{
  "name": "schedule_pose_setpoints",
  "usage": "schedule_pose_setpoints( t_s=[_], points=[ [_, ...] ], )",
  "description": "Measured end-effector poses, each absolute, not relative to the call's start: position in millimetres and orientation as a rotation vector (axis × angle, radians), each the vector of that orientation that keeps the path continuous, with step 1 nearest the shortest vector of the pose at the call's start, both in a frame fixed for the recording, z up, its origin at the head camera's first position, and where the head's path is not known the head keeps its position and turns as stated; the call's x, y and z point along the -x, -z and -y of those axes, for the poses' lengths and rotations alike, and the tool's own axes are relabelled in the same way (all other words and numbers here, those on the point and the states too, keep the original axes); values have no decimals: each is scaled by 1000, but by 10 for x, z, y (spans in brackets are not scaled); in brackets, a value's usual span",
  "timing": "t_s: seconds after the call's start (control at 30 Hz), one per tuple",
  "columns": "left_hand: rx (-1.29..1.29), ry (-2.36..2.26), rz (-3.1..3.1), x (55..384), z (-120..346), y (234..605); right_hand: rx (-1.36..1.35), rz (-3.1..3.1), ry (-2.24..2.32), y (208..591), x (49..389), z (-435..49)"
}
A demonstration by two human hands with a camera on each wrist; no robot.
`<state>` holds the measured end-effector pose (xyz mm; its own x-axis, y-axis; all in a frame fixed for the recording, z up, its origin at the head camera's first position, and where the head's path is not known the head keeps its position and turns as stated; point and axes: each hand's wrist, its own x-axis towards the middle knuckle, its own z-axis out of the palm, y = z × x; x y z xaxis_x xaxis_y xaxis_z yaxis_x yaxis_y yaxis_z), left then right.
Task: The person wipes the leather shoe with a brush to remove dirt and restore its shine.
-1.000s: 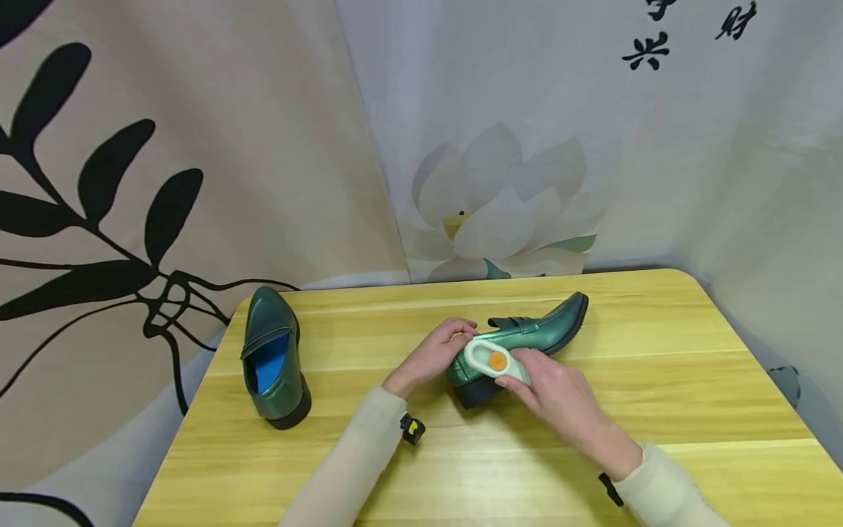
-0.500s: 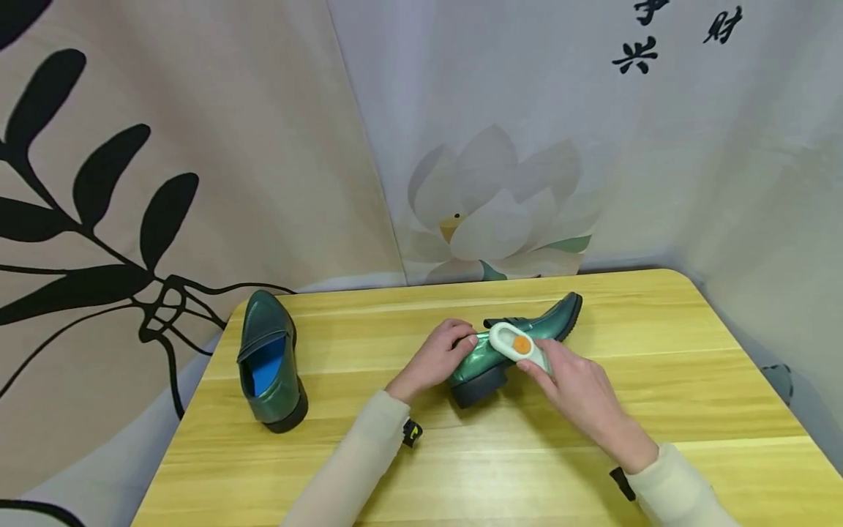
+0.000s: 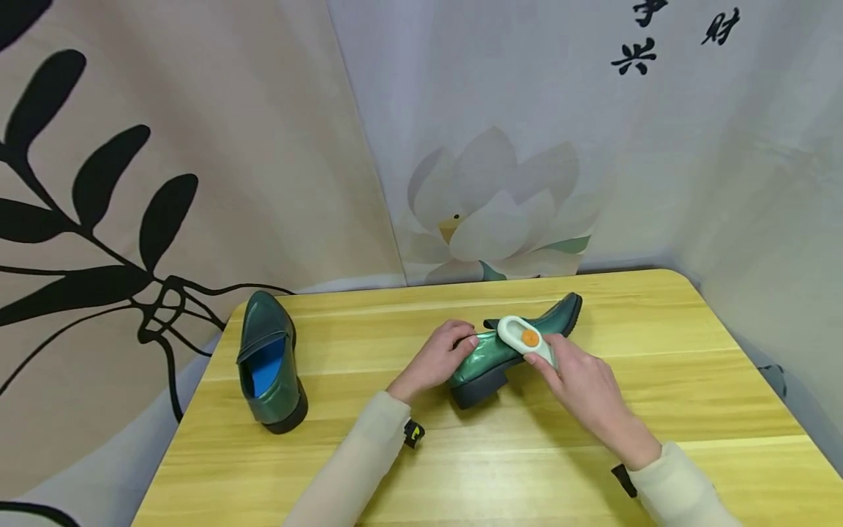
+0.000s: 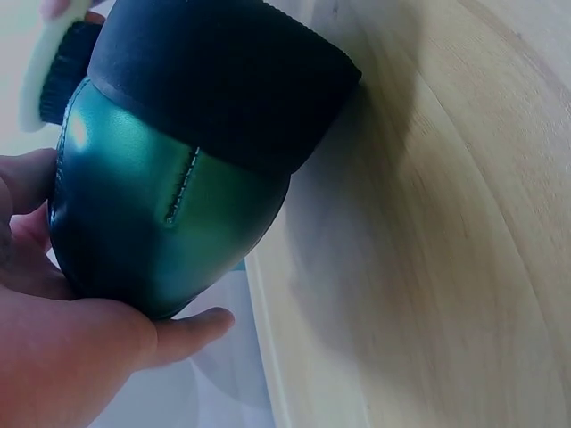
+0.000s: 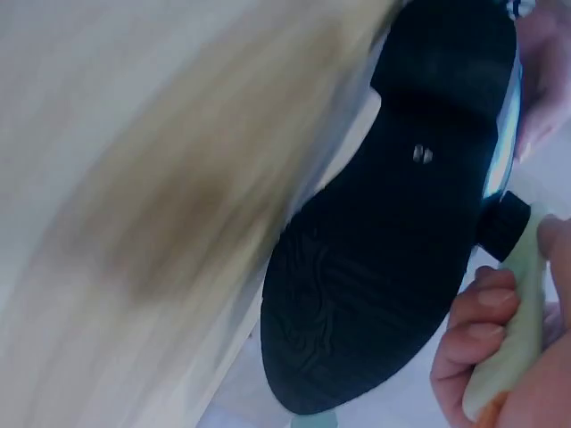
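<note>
A green loafer [image 3: 484, 359] with a black sole lies tilted on its side, toe pointing to the back right. My left hand [image 3: 435, 359] grips it at the heel opening; in the left wrist view the thumb and fingers [image 4: 31, 259] are round the heel collar. My right hand [image 3: 589, 384] holds a white shoe brush [image 3: 516, 333] with an orange spot on its handle. Dark bristles [image 5: 504, 226] press against the side of the shoe in the right wrist view. The ridged black outsole [image 5: 384, 232] faces that camera.
The matching green loafer [image 3: 270, 366], with a blue insole, stands upright at the left of the wooden table [image 3: 691, 380]. A printed curtain [image 3: 276, 146] hangs behind the table's back edge.
My right hand has moved the brush along the shoe's side, from near the heel toward the toe. My left hand keeps its hold on the heel.
</note>
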<state>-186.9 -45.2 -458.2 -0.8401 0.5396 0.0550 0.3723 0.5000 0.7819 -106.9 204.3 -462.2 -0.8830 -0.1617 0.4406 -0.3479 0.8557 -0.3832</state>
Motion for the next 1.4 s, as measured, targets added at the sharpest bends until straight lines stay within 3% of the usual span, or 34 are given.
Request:
schedule_pose_setpoints(
  t_s=[0.27, 0.47, 0.73, 1.1, 1.4],
  points=[
    [-780, -1253, -2549, 1854, 450, 4559, -498, 2611, -631, 4600, 1060, -1979],
    [-773, -1253, -2539, 1843, 438, 4539, -366, 2627, -639, 4590, 1071, -2009],
    [-775, -1281, -2530, 1846, 414, 4570, -479, 2671, -667, 4562, 1015, -2108],
    [-731, -1447, -2382, 1868, 562, 4518, -309, 2709, -780, 4489, 936, -2486],
    [-806, -1438, -2334, 1919, 663, 4397, -588, 2626, -674, 4559, 885, -2490]
  ],
)
